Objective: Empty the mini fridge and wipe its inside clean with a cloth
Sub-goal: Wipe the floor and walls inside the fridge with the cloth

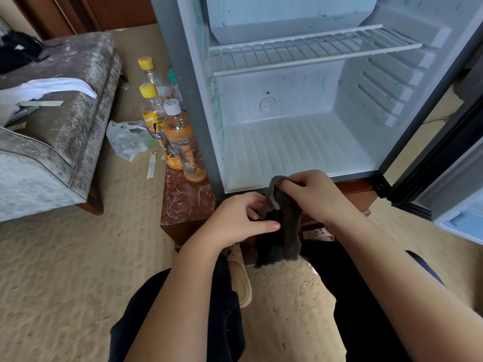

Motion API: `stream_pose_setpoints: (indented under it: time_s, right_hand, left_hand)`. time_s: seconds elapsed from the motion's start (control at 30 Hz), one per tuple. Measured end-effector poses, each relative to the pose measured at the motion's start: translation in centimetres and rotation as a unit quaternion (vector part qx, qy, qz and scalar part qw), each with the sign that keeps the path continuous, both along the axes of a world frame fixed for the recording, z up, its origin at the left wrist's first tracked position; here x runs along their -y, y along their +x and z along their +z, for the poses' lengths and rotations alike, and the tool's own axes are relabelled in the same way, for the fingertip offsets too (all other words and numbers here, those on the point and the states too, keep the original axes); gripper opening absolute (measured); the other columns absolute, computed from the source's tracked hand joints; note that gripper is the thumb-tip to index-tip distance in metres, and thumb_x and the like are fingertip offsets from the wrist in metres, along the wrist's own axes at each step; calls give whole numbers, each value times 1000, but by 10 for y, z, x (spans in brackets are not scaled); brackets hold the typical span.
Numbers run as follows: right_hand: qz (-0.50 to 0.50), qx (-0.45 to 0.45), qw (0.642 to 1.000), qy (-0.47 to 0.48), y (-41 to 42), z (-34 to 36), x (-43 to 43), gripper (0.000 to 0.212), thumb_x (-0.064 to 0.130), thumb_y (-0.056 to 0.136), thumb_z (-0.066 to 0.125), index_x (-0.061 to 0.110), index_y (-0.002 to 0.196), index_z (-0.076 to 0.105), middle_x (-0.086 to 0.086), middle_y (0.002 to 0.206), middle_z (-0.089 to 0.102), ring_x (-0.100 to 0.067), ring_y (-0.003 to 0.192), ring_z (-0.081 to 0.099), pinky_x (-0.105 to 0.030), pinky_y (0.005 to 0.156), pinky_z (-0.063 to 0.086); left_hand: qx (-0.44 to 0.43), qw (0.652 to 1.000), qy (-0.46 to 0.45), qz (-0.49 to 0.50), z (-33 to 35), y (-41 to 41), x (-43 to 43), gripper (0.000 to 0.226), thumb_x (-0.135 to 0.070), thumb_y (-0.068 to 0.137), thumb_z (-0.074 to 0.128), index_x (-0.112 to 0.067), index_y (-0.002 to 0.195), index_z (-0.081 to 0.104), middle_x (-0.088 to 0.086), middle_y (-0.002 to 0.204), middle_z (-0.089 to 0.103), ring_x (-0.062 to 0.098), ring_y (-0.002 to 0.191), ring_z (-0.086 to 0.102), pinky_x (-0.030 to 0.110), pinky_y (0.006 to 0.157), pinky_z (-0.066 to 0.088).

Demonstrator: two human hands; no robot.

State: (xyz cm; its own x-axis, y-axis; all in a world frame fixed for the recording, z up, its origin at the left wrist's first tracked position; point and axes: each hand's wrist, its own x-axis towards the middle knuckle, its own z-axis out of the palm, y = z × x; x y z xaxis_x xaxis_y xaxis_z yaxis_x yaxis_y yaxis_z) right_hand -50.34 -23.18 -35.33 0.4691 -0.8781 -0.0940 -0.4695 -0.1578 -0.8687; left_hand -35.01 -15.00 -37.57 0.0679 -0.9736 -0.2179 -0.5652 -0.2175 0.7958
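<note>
The mini fridge [300,142] stands open on a low wooden stand, with nothing on its white ribbed floor or its wire shelf [313,48]. Green specks mark its back and left walls. In front of its lower edge hangs a dark grey cloth [285,228]. My right hand [311,192] pinches the cloth's top edge. My left hand [240,220] holds its left side between thumb and fingers. Several drink bottles [183,145] stand on the stand to the left of the fridge.
The fridge door [449,178] is swung open at the right. A grey upholstered chair [65,131] sits at the left with white cloth on it. A crumpled plastic bag [125,139] and paper scraps lie on the beige carpet. My knees and a slipper [241,278] are below.
</note>
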Motion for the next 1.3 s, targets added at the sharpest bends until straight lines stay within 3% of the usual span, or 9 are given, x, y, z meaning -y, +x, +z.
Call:
stream_pose_setpoints:
  time_s: [0.2, 0.33, 0.43, 0.5, 0.63, 0.77, 0.93, 1.1, 1.3]
  right_hand:
    - [-21, 133, 984, 113, 2, 0, 1, 33, 22, 94, 56, -5, 78, 65, -9, 63, 51, -14, 53, 48, -20, 49, 40]
    - [-55, 45, 997, 13, -3, -17, 11, 1, 17, 88, 65, 17, 88, 64, 4, 72, 62, -7, 59, 56, -22, 61, 42]
    - [-83, 4, 987, -134, -6, -36, 3, 22, 20, 83, 70, 23, 100, 57, 8, 101, 62, -6, 86, 59, -25, 74, 45]
    - [25, 36, 980, -192, -2, -42, -7, 27, 28, 80, 73, 23, 103, 59, 7, 117, 60, -7, 108, 56, -25, 90, 44]
    - [167, 32, 974, -151, 18, -57, -25, 48, 30, 77, 76, 20, 119, 54, 6, 117, 62, -7, 111, 57, -29, 97, 46]
    - [78, 75, 983, -146, 41, -61, -34, 32, 19, 80, 74, 22, 109, 61, 11, 97, 68, -7, 94, 64, -31, 83, 50]
    - [-46, 104, 967, -226, 68, -36, -21, 24, 21, 84, 68, 21, 108, 64, 6, 102, 66, -9, 96, 60, -22, 82, 45]
    - [-114, 201, 915, -331, 104, -14, -14, 25, 12, 82, 72, 6, 106, 66, -1, 113, 59, -9, 105, 54, -3, 89, 37]
    - [-143, 170, 943, -247, 122, -69, -21, 18, 13, 82, 73, 5, 96, 65, -5, 97, 67, -8, 92, 58, 1, 79, 34]
  left_hand:
    - [40, 997, -55, 32, -3, -2, 3, 12, -19, 81, 70, -25, 91, 71, -13, 84, 69, -3, 77, 61, 13, 67, 44]
    - [51, 996, -44, 59, -3, 5, 2, 10, -22, 83, 67, -17, 91, 72, -6, 84, 70, 5, 81, 63, 26, 77, 50]
    - [57, 995, -37, 72, -3, 13, -1, 15, -21, 84, 66, -15, 97, 71, -3, 90, 71, 11, 86, 63, 35, 83, 52]
    - [52, 995, -41, 75, -3, 19, -5, 17, -17, 84, 65, -16, 100, 71, -5, 93, 71, 9, 88, 63, 36, 85, 52]
    - [-34, 993, -57, 94, 2, 29, -18, 21, -7, 87, 63, -21, 101, 70, -10, 96, 72, 0, 94, 64, 21, 87, 49]
    - [-86, 981, -68, 162, 4, 38, -28, 17, -9, 86, 67, -22, 95, 69, -10, 91, 73, -2, 89, 66, 10, 78, 47]
    - [-75, 928, -114, 347, 2, 55, -24, 2, -22, 89, 65, -21, 90, 65, -5, 80, 71, 0, 65, 64, 13, 62, 43]
    - [-56, 924, -141, 351, 2, 63, -16, 6, -15, 91, 61, -20, 90, 65, -6, 75, 69, 1, 61, 64, 6, 61, 45]
    - [-50, 924, -131, 356, 1, 72, -16, 7, -17, 91, 60, -22, 90, 65, -6, 74, 70, 0, 60, 63, 8, 60, 45]
